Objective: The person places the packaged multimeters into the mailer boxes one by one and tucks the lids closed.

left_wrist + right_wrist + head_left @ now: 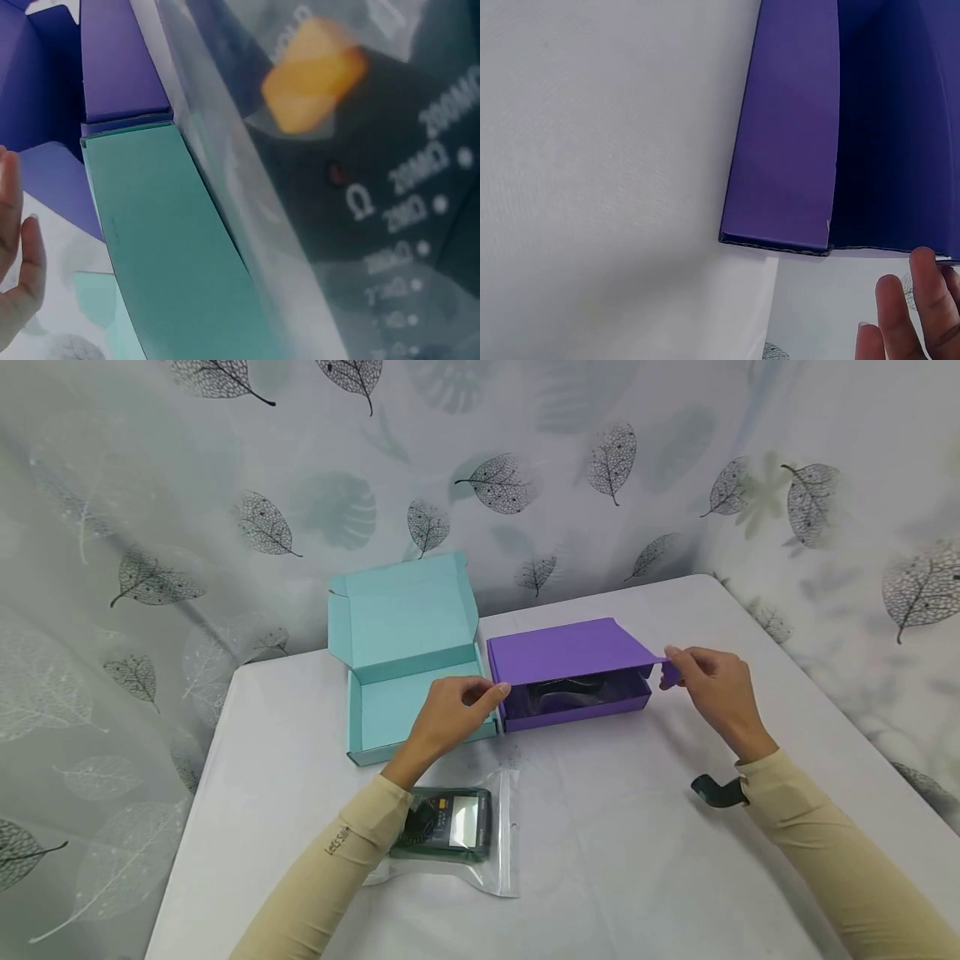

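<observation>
A purple cardboard box [570, 652] lies on the table with its lid partly lowered. Inside, through the front gap, a dark item in clear plastic [577, 689] shows. At the lid's front left corner, my left hand [453, 706] pinches the edge with thumb and fingers. My right hand [712, 685] pinches the flap [670, 672] at the lid's right end. Left of it stands a teal box [412, 618] with its lid raised. A multimeter [446, 822] in a clear zip bag [506, 852] lies below my left forearm, partly covered by the sleeve.
A small black curved object [716, 792] lies by my right sleeve, partly hidden by it. The white table [615, 860] runs back to a leaf-patterned curtain [420, 460], which also hangs along both sides.
</observation>
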Demonstrator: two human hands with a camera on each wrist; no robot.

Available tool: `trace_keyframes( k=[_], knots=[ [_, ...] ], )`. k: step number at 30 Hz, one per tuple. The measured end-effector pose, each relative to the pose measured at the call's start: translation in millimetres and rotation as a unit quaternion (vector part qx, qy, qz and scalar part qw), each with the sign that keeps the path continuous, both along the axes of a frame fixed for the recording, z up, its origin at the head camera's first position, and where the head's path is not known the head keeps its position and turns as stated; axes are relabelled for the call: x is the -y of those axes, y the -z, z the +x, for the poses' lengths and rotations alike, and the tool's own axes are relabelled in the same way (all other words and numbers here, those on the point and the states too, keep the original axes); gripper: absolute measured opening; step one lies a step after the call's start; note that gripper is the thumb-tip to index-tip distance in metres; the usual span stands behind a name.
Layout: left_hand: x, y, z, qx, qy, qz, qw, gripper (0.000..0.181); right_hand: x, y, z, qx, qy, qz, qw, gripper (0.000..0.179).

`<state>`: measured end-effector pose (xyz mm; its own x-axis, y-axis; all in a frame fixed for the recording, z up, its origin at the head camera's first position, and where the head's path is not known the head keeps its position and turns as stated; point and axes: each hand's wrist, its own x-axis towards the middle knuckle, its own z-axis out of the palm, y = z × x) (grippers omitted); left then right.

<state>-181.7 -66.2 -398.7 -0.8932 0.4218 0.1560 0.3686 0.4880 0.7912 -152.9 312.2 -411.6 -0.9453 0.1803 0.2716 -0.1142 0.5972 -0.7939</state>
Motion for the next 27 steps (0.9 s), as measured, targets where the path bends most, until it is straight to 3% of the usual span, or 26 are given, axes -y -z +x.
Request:
trace_keyframes(
  k=[27],
  knots=[
    [2.1,3.8,0.7,0.043,0.025,-0.051,0.9974,0.057,-2,13.5,5.5,0.050,-0.011,0.021,0.9985,0.058]
  ],
)
